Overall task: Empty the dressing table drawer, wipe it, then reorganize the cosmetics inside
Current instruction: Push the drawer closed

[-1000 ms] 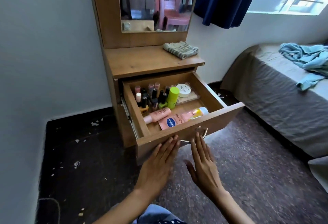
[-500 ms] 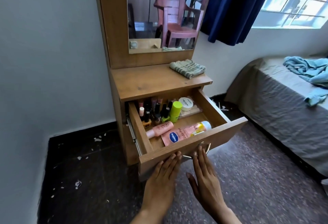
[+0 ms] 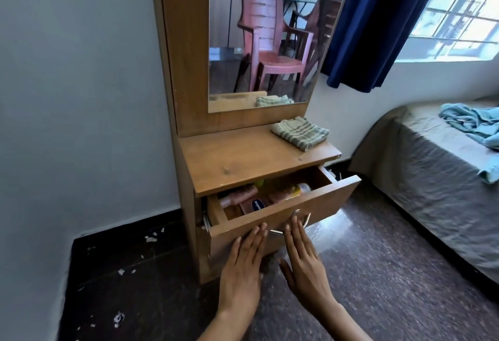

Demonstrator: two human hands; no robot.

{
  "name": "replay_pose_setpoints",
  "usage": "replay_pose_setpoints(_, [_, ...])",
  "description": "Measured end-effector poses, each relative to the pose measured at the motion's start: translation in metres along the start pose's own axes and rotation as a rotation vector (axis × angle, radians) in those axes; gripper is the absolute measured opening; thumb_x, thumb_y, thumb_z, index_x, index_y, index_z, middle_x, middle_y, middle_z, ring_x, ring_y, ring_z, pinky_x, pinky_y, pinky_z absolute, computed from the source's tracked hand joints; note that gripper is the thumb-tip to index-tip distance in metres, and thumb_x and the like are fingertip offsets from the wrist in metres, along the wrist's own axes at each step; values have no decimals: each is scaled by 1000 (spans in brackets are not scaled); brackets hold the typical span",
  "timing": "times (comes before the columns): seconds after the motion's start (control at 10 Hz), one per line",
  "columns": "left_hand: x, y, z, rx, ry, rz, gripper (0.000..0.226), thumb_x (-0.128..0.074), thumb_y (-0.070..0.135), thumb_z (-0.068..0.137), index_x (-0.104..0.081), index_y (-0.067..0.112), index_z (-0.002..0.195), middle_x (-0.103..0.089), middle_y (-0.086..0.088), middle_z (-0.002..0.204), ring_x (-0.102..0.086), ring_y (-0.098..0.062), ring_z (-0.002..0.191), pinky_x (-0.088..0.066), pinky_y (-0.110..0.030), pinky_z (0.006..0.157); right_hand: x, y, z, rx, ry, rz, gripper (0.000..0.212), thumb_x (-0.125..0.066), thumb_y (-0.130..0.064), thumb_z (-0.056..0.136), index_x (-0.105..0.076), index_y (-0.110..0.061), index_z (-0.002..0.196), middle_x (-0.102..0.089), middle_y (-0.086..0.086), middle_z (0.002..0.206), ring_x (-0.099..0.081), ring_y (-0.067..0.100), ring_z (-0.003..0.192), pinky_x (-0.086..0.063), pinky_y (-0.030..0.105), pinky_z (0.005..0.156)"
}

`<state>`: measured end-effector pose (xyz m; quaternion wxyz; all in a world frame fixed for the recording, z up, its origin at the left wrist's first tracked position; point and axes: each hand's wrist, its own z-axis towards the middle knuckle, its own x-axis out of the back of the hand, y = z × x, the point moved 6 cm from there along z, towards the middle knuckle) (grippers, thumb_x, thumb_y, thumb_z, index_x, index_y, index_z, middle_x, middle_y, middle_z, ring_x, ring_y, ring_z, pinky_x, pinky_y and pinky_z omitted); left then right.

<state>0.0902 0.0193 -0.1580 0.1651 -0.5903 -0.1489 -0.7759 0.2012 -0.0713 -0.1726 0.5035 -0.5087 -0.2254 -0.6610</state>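
Both hands, the left hand [image 3: 243, 265] and the right hand [image 3: 303, 262], lie flat with straight fingers against the front panel of the dressing table's drawer [image 3: 318, 205], partly open below the counter [image 3: 243, 162]. Pink tubes [image 3: 237, 195] and a yellow bottle [image 3: 293, 191] lie inside. Above the drawer, a folded striped cloth [image 3: 300, 132] rests on the counter's right end.

The wooden drawer [image 3: 310, 205] of the dressing table [image 3: 251, 159] stands partly open, its metal ring handle [image 3: 297, 215] on the front panel. Inside lie pink tubes [image 3: 240, 193], one with a blue oval label [image 3: 258, 204], and a yellow bottle [image 3: 295, 190]. A folded striped cloth [image 3: 300, 132] rests on the tabletop.
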Motion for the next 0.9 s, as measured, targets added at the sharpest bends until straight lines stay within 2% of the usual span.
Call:
replay_pose_setpoints(0.1, [-1,-13,14,44,-28,13,132,-82,40,62,13,3,146,20,-11,156,18,-22,144,15,-42,115,-4,-4,21,27,-1,-6,70,-50,-33,94,-18,-6,151,-6,12,161,-10,25,149,-19,36,118])
replay_pose_setpoints(0.2, [-2,-24,27,78,-22,7,126,-80,36,64,10,4,146,20,-9,156,18,-22,144,13,-43,115,-10,-5,40,37,-8,-14,68,-43,-33,95,-18,-7,151,-4,12,161,-10,26,148,-23,38,116])
replay_pose_setpoints(0.4, [-8,-43,48,113,6,1,117,-79,29,66,1,3,147,15,-9,157,15,-23,144,8,-42,116,-23,-5,70,37,-43,-59,70,-44,-36,94,-16,-7,151,-6,13,161,-10,26,148,-24,38,114])
replay_pose_setpoints(0.5, [-6,-51,55,147,-57,80,111,-65,37,82,20,3,144,35,-11,149,33,-24,138,25,-43,110,-27,-6,79,21,-51,-74,72,-47,-38,94,-18,-6,151,-8,15,160,-9,25,148,-23,37,115])
replay_pose_setpoints(0.6, [-5,-53,61,115,-94,131,91,-41,36,98,36,6,137,56,-9,133,47,-22,125,41,-41,95,-30,-6,86,20,-36,-98,72,-48,-39,93,-21,-4,150,-7,15,160,-8,24,149,-21,36,115])
replay_pose_setpoints(0.7, [-3,-56,65,98,-63,98,89,-44,35,96,27,5,142,53,-9,137,41,-20,130,40,-41,97,-33,-5,86,12,-50,-91,72,-43,-41,94,-17,-6,151,-3,13,161,-4,22,149,-18,34,116])
replay_pose_setpoints(0.8, [-2,-48,59,93,2,-45,95,-72,27,77,-14,1,147,11,-13,157,9,-23,145,15,-39,115,-30,-4,84,21,-24,-40,67,-37,-41,96,-18,-9,151,-6,10,161,-7,19,149,-20,35,115])
replay_pose_setpoints(0.9, [19,-33,49,26,170,-70,80,-66,17,80,-25,2,146,-8,-13,158,-7,-23,146,-4,-36,117,-8,-14,86,49,109,53,58,-38,-33,96,-33,-5,146,-21,9,158,-21,19,146,-28,38,112])
